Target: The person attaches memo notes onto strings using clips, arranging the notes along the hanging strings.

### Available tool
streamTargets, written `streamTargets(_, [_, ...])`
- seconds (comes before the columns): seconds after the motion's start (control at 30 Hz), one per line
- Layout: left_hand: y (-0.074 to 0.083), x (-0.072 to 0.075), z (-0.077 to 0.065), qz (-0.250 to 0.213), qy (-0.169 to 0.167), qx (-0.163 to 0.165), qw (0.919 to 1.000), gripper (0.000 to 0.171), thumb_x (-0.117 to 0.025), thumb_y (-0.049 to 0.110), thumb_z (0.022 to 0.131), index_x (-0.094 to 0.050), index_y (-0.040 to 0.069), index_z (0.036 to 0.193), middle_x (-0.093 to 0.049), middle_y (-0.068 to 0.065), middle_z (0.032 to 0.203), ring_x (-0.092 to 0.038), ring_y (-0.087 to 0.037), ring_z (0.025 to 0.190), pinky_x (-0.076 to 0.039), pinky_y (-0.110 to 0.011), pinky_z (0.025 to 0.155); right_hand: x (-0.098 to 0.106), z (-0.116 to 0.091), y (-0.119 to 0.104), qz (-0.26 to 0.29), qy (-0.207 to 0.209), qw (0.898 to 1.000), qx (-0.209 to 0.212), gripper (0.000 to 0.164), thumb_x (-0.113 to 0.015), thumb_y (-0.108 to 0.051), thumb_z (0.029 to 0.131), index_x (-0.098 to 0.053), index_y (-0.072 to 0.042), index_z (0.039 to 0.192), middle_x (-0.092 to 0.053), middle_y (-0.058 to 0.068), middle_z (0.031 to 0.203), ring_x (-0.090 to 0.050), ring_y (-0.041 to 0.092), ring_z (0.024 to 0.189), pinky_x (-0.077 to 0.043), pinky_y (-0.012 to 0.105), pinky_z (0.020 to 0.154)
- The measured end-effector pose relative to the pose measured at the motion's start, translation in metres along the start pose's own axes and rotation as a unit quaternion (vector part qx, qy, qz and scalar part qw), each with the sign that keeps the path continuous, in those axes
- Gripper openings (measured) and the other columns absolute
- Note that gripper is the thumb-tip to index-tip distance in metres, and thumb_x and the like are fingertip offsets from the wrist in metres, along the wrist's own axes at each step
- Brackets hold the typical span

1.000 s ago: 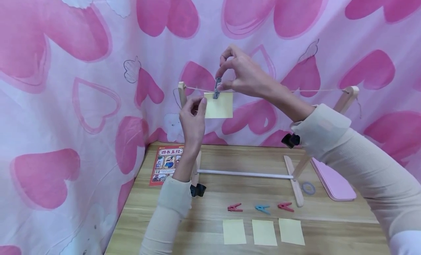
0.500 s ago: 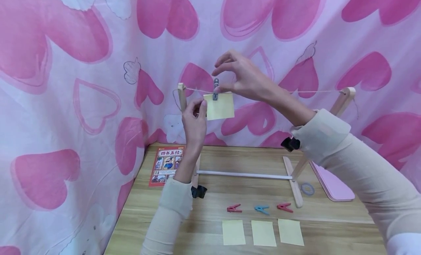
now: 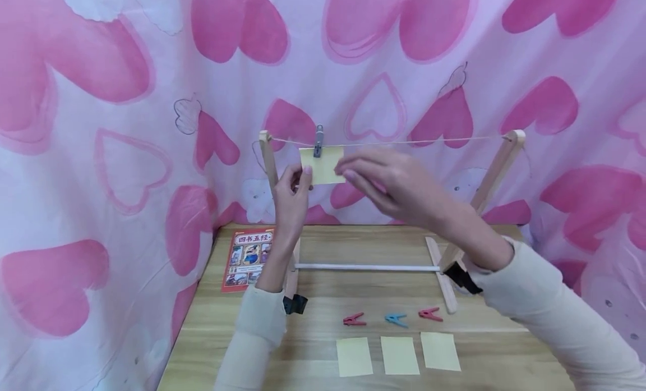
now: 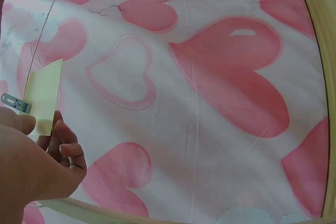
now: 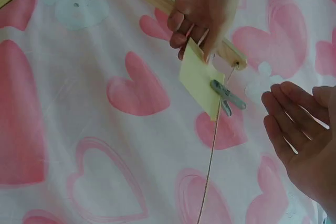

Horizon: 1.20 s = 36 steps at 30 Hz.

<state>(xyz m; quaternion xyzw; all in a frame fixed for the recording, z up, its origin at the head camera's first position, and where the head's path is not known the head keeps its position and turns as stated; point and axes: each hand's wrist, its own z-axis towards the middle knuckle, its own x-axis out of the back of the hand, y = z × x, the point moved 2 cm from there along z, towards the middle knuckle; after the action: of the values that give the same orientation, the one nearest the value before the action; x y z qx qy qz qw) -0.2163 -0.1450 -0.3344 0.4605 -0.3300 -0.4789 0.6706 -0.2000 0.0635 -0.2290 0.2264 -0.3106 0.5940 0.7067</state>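
Observation:
A yellow paper note [image 3: 323, 165] [image 4: 44, 94] [image 5: 202, 78] hangs from a string [image 3: 404, 142] stretched between two wooden posts, held by a grey clothespin [image 3: 318, 141] [image 5: 227, 96] [image 4: 14, 103]. My left hand [image 3: 292, 192] [image 5: 206, 4] pinches the note's lower left corner. My right hand [image 3: 388, 183] [image 5: 302, 129] hovers just right of the note with fingers straight, holding nothing. On the table lie a red clothespin [image 3: 354, 320], a blue clothespin [image 3: 396, 319] and another red clothespin [image 3: 430, 314], with three yellow notes [image 3: 398, 354] in front of them.
The wooden frame [image 3: 446, 279] stands on a wooden table [image 3: 504, 346] with a white crossbar [image 3: 363, 267]. A red booklet [image 3: 245, 258] lies at the back left. A pink heart-print cloth [image 3: 126, 127] hangs behind and at both sides.
My right hand has let go of the grey clothespin and dropped down to the right of the note, fingers straightened. The clothespin stays clipped on the string. The left hand keeps its pinch.

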Motion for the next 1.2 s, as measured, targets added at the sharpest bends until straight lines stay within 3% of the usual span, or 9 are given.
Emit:
streamTargets(0.17, [-0.006,0.01,-0.004,-0.005,-0.039,0.006,0.9992,0.031,-0.054,0.019,0.117,-0.063,-0.003,0.137,-0.07,-0.024,0.111,-0.067,-0.012,0.09,-0.052,-0.02,0.079,-0.013,-0.032,-0.014,-0.044,-0.013,0.999,0.022,0.051,-0.041,-0.032,0.12,-0.077,0.005,0.125,-0.078,0.017,0.126,-0.074,0.035,0.116,-0.062,0.052,0.1])
streamTargets(0.3, [-0.014,0.026,-0.014,0.0,-0.067,0.034,0.9972,0.035,-0.047,0.023,0.12,-0.059,-0.002,0.141,-0.073,-0.024,0.123,-0.077,-0.026,0.105,-0.062,-0.033,0.094,-0.023,-0.051,-0.019,-0.056,-0.017,0.998,0.029,0.049,-0.04,-0.029,0.121,-0.075,0.004,0.129,-0.076,0.018,0.131,-0.073,0.034,0.121,-0.059,0.054,0.103])
streamTargets(0.4, [-0.028,0.041,-0.031,0.053,-0.1,0.047,0.9924,0.039,-0.045,0.026,0.12,-0.061,-0.003,0.142,-0.074,-0.023,0.13,-0.076,-0.037,0.118,-0.06,-0.046,0.106,-0.027,-0.063,-0.02,-0.067,-0.015,0.997,0.023,0.049,-0.04,-0.029,0.121,-0.074,0.005,0.13,-0.076,0.018,0.132,-0.072,0.036,0.124,-0.058,0.057,0.105])
streamTargets(0.5, [-0.048,0.054,-0.059,0.161,-0.142,0.039,0.9759,0.04,-0.046,0.025,0.12,-0.065,-0.002,0.142,-0.075,-0.026,0.118,-0.076,-0.044,0.105,-0.062,-0.051,0.099,-0.031,-0.074,-0.022,-0.07,-0.013,0.997,0.007,0.05,-0.039,-0.03,0.121,-0.074,0.005,0.13,-0.076,0.017,0.132,-0.071,0.038,0.124,-0.059,0.059,0.104])
streamTargets(0.67, [-0.085,0.068,-0.11,0.311,-0.186,0.02,0.9318,0.038,-0.05,0.012,0.117,-0.06,-0.004,0.15,-0.067,-0.03,0.141,-0.068,-0.049,0.127,-0.056,-0.058,0.109,-0.041,-0.095,-0.022,-0.076,-0.021,0.997,-0.018,0.051,-0.037,-0.031,0.121,-0.071,0.004,0.137,-0.073,0.018,0.14,-0.067,0.039,0.131,-0.052,0.057,0.114])
streamTargets(0.73, [-0.098,0.07,-0.125,0.35,-0.197,0.011,0.9156,0.042,-0.054,0.01,0.115,-0.055,-0.005,0.155,-0.049,-0.028,0.165,-0.048,-0.048,0.152,-0.042,-0.061,0.123,-0.048,-0.104,-0.022,-0.078,-0.036,0.996,-0.037,0.054,-0.036,-0.035,0.121,-0.068,0.003,0.142,-0.068,0.019,0.147,-0.061,0.04,0.14,-0.04,0.055,0.127])
streamTargets(0.87, [-0.116,0.071,-0.146,0.402,-0.224,0.004,0.8877,0.06,-0.063,0.02,0.112,-0.044,-0.005,0.163,-0.027,-0.028,0.177,-0.024,-0.05,0.164,-0.023,-0.068,0.13,-0.061,-0.126,-0.02,-0.078,-0.071,0.991,-0.082,0.065,-0.038,-0.051,0.119,-0.06,-0.001,0.153,-0.059,0.019,0.159,-0.046,0.042,0.154,-0.017,0.056,0.137])
streamTargets(1.07, [-0.139,0.067,-0.172,0.407,-0.251,0.007,0.8784,0.089,-0.082,0.035,0.099,-0.037,-0.002,0.167,-0.014,-0.031,0.179,-0.014,-0.056,0.164,-0.009,-0.079,0.128,-0.082,-0.16,-0.017,-0.074,-0.09,0.986,-0.121,0.074,-0.05,-0.059,0.112,-0.055,-0.001,0.158,-0.056,0.021,0.162,-0.036,0.042,0.162,-0.012,0.058,0.138])
streamTargets(1.2, [-0.155,0.063,-0.197,0.393,-0.274,0.031,0.8772,0.099,-0.086,0.041,0.093,-0.037,-0.005,0.166,-0.014,-0.036,0.177,-0.015,-0.06,0.162,-0.009,-0.081,0.126,-0.096,-0.18,-0.019,-0.076,-0.09,0.984,-0.133,0.079,-0.043,-0.063,0.112,-0.055,0.0,0.157,-0.051,0.023,0.165,-0.026,0.04,0.167,-0.01,0.059,0.138])
